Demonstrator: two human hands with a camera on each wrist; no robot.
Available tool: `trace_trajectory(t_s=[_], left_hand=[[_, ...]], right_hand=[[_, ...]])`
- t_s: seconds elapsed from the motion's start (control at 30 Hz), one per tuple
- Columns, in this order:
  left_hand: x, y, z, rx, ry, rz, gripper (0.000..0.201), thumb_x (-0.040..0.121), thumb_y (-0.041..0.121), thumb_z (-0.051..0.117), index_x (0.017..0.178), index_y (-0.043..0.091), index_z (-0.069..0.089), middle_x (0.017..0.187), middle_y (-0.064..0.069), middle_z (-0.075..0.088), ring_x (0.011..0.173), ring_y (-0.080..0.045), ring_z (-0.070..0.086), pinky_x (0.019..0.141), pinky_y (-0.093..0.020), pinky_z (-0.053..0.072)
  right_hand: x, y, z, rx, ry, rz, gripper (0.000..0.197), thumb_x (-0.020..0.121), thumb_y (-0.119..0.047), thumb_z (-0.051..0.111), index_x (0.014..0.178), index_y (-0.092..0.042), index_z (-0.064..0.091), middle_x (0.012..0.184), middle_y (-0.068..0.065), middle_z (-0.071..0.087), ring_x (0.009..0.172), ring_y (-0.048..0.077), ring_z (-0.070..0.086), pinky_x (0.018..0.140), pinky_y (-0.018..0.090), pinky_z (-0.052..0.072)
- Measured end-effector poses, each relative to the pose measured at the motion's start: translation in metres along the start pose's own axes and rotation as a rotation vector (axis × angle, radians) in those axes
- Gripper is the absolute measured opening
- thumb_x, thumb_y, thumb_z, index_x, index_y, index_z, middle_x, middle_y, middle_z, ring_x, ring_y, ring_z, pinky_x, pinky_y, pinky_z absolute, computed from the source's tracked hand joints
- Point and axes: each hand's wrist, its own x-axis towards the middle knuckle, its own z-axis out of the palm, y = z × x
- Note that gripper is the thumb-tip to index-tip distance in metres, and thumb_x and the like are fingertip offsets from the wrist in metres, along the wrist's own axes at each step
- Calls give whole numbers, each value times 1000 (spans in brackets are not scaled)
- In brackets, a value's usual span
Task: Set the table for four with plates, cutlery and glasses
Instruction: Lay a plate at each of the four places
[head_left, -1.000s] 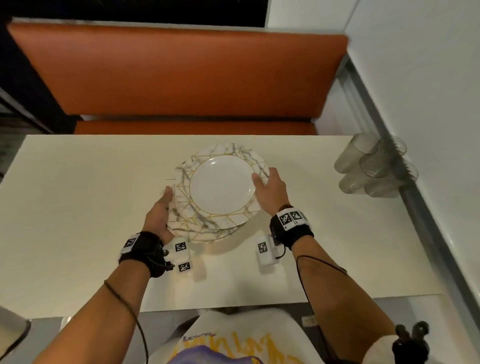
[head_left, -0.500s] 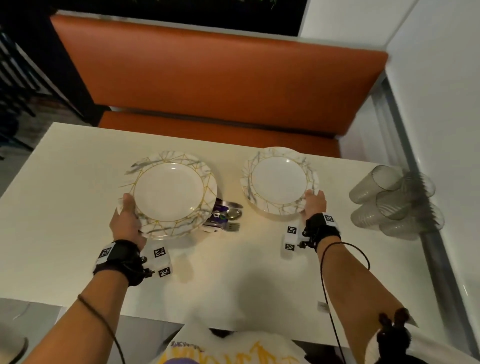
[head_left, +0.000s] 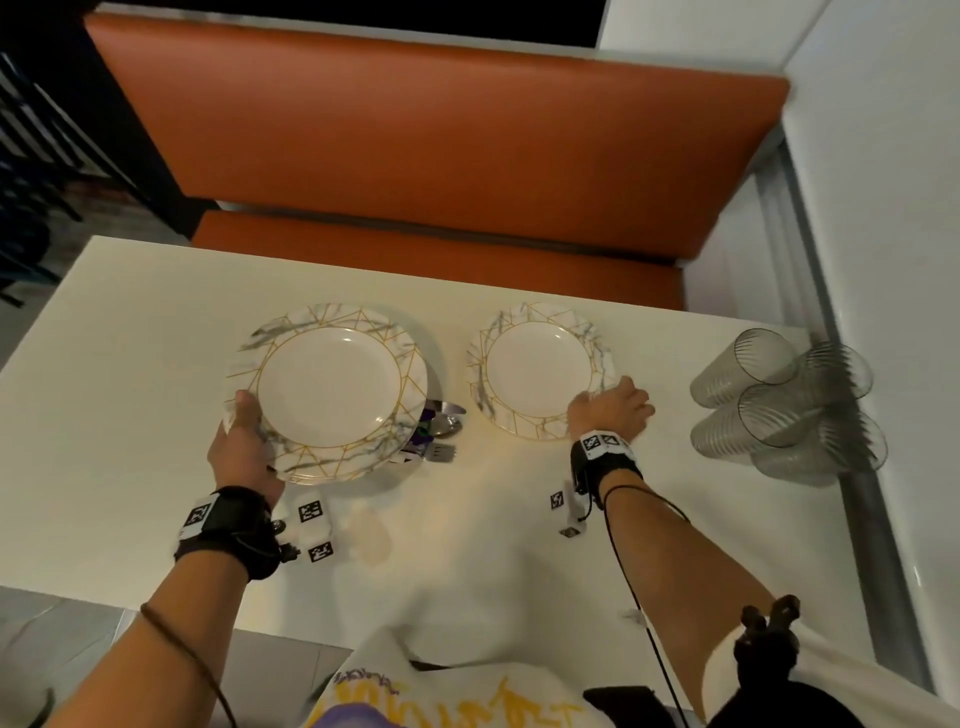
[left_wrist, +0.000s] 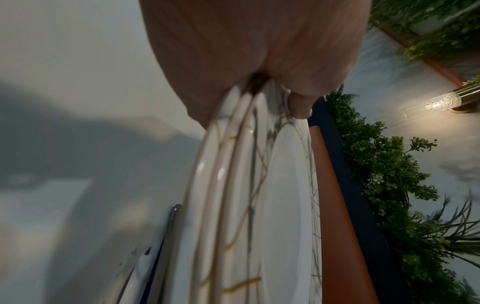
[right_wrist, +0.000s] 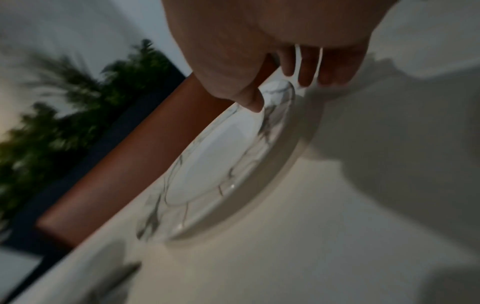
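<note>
Gripping the stack of plates (head_left: 332, 389) at its lower-left rim with my left hand (head_left: 244, 447), thumb on top and fingers under; the left wrist view shows three rims nested together. Stack sits left of centre in the frame, raised off the desk (head_left: 130, 415) as far as I can judge. Cutlery (head_left: 441, 431) lies just right of it, partly hidden under the stack, unsorted. Right of centre, one single plate (head_left: 540, 371) lies flat on the desk. My right hand (head_left: 610, 410) rests at its lower-right rim, thumb on the edge, fingers loosely spread, clamped on nothing. Far right, the glasses (head_left: 784, 400) lie bunched on their sides. Judgement: one place has its plate; three plates, all cutlery and all glasses still to lay.
</note>
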Motion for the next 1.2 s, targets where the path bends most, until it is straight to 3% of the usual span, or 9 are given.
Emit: trace_trajectory(t_s=[0.13,0.23,0.7,0.8,0.9,1.0,1.07,1.13,1.2], left_hand=[[-4,-3,6,41,-5,11,47,95,49,67,133,21,67,121,-1,74,104,-22,72,92,-45,59],[-8,-4,11,56,-18,9,44,96,48,66,132,22,67,116,1,75,103,-20,72,88,-42,59],[-15,-15,17,75,-92,12,39,94,45,70,126,24,70,113,1,76,103,-23,72,84,-40,60],[-16,-18,17,88,-109,6,43,91,48,73,127,24,71,117,0,76,109,-27,71,93,-45,59],[-20,-18,17,97,-131,5,39,90,48,75,120,24,73,117,0,77,112,-27,71,102,-50,55],[-28,-18,17,111,-173,-20,40,90,47,76,120,22,72,111,0,79,108,-26,73,94,-45,59],[-32,-18,16,134,-202,-37,47,89,51,75,125,20,71,111,0,79,104,-23,74,80,-38,62],[-35,-20,14,175,-246,-51,60,84,63,73,129,22,70,115,-2,78,100,-21,75,77,-38,63],[-33,-23,10,218,-281,-76,75,77,78,69,130,25,69,110,-3,78,85,-18,75,77,-39,63]], right_hand=[[-21,10,15,-207,2,-521,72,83,-45,62,146,-22,37,151,11,36,139,36,32,112,54,37],[-35,20,32,-362,-128,-676,63,88,-51,51,145,-27,41,157,12,30,144,38,25,118,55,26],[-26,-4,31,-376,-158,-591,54,88,-40,54,140,-26,47,156,12,33,143,37,26,119,53,21],[-27,-16,23,-336,-191,-540,49,92,-35,54,139,-21,52,153,12,38,142,36,27,118,52,22],[-38,-39,10,-71,-190,-473,37,96,-36,54,128,-19,61,138,7,54,129,31,42,111,49,35],[-64,-63,-11,277,-414,-450,50,96,-55,54,129,-18,59,123,2,59,112,21,57,99,41,49],[-84,-74,-22,280,-569,-487,52,91,-57,64,124,-17,58,109,-2,59,97,14,58,87,32,47],[-95,-75,-25,191,-558,-532,32,89,-47,71,95,-21,54,85,-8,52,76,6,49,76,31,41],[-100,-70,-26,199,-530,-521,23,91,-41,71,96,-22,58,91,-3,59,81,11,55,79,33,44]])
